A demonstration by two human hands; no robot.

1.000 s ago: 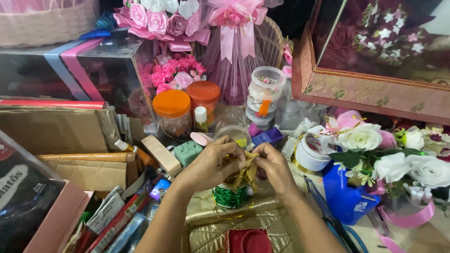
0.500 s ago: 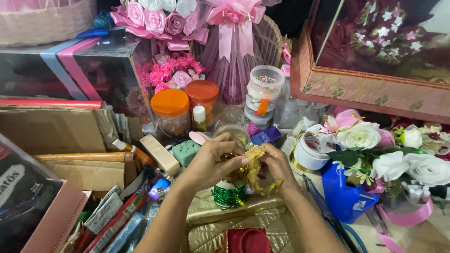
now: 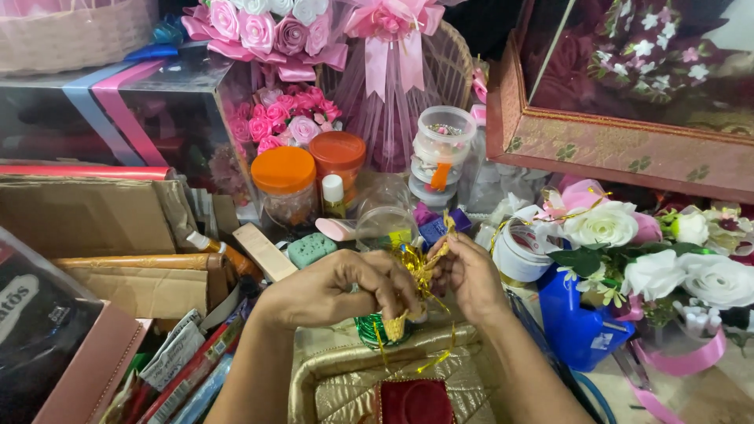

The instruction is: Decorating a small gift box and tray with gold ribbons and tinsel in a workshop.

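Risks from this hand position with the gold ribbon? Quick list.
1. The gold ribbon is stretched between the left hand and right hand, with loose tails hanging; they may snag on the green spool just below.
2. The small bottle and the orange-lidded jar stand close behind the hands; a sharp pull could tip them.
3. The white roses crowd the right hand and might catch the ribbon.

gold ribbon (image 3: 422, 271), crinkled, pinched between hands

The left hand (image 3: 338, 286) hid most of the green spool (image 3: 367, 330), and the red pad (image 3: 414, 402) below it ran off the bottom edge.
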